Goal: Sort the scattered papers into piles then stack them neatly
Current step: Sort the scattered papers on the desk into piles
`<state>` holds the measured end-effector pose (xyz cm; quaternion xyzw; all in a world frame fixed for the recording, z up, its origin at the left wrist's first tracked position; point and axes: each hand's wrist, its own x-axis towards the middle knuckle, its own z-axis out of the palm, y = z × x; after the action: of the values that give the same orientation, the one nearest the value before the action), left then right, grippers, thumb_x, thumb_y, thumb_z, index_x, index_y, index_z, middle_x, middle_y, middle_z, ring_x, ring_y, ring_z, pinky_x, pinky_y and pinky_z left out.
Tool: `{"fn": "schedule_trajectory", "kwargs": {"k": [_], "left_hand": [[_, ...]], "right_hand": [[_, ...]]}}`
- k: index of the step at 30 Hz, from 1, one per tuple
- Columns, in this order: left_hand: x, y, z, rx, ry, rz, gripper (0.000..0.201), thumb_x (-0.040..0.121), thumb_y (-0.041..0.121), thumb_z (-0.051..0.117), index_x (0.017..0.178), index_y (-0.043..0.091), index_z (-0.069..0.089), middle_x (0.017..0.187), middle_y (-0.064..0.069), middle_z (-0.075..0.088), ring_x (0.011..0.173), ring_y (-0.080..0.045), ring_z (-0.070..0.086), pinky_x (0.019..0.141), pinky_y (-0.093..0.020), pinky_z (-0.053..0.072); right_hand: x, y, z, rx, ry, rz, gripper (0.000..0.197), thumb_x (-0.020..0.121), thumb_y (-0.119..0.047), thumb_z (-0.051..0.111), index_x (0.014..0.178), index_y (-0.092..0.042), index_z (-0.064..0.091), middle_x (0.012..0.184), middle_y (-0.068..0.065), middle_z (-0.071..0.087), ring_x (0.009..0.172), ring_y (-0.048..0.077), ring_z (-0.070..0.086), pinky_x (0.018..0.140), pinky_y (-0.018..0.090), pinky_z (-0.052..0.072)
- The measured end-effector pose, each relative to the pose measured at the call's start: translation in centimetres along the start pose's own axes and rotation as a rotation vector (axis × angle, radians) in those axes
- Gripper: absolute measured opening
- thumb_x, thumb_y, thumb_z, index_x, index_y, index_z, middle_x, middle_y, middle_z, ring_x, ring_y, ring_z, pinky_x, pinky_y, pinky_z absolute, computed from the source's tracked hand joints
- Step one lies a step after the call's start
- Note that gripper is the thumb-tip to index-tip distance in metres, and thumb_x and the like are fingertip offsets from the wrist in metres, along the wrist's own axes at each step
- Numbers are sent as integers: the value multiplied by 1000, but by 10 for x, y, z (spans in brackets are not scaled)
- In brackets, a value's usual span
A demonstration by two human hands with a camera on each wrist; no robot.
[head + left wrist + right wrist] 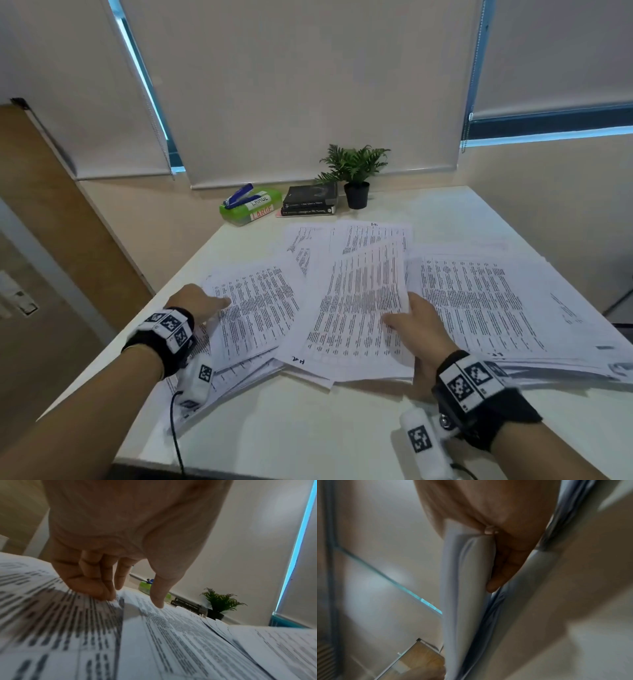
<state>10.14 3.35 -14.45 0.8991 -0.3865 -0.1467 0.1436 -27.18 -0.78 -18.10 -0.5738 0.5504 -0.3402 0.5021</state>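
Printed sheets lie in overlapping heaps across the white table (308,428). My left hand (219,305) is at the left edge of the left heap (260,308). Its thumb lies on the top sheet. In the left wrist view its curled fingertips (106,595) meet that sheet's slightly lifted edge (125,608). My right hand (400,318) grips the right edge of the middle bundle (359,301), thumb on top and fingers underneath. The right wrist view shows a finger (496,584) under the bent paper (471,574). A third, wider heap (479,301) lies to the right.
At the table's far edge stand a green box (246,210) with a blue stapler on it, two dark books (310,202) and a small potted plant (356,171). More sheets (370,233) lie behind the middle bundle. A wooden door (51,222) is at the left.
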Motion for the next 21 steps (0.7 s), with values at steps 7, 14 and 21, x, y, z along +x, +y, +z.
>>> {"fn": "schedule_trajectory", "kwargs": {"k": [7,14,21], "left_hand": [[7,-14,19,-213,-10,-26,53,86,33,86,57,13,46,51,-7,45,48,-23,45,55,-28,36],[9,-10,-11,-512,451,97,13,100,29,58,97,17,55,93,-11,67,83,-39,69,74,-54,61],[-30,27,-80,-981,631,238,16,107,27,55,115,15,61,108,-3,66,88,-20,63,71,-33,53]], "right_hand": [[-14,-17,40,55,-150,-21,80,100,4,47,163,-30,12,165,2,33,76,8,68,67,25,59],[-8,-13,38,5,-200,-72,93,98,9,43,161,-48,8,173,-2,13,57,17,62,49,22,43],[-4,-11,46,-20,-183,-18,50,98,8,39,129,-16,69,145,-1,58,88,-3,63,74,9,46]]}}
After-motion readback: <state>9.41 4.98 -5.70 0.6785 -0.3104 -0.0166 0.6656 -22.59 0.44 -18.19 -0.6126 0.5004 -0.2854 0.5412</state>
